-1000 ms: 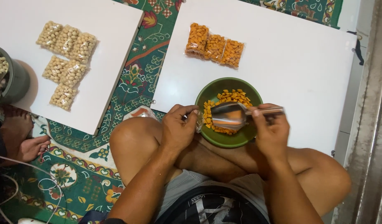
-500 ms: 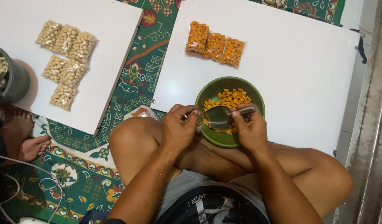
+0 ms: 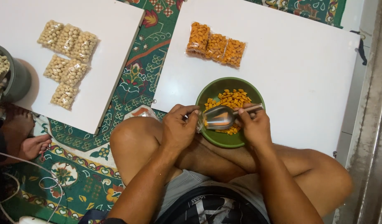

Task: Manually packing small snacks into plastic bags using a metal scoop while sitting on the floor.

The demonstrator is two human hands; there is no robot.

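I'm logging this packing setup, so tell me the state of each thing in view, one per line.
Shiny metal scoop: held by right hand, tipped toward the bag.
Small clear plastic bag: pinched by left hand at the scoop's mouth.
Round green bowl: partly full of orange snacks.
Three orange snack packets: filled, side by side.
Six pale snack packets: filled, lying flat.

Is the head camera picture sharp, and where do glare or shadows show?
Head view: mostly sharp; the metal scoop in the right hand shines with a bright glare, and the small clear bag pinched by the left hand is hard to make out. The grey pot casts a soft shadow on the white board. The right edge looks dim.
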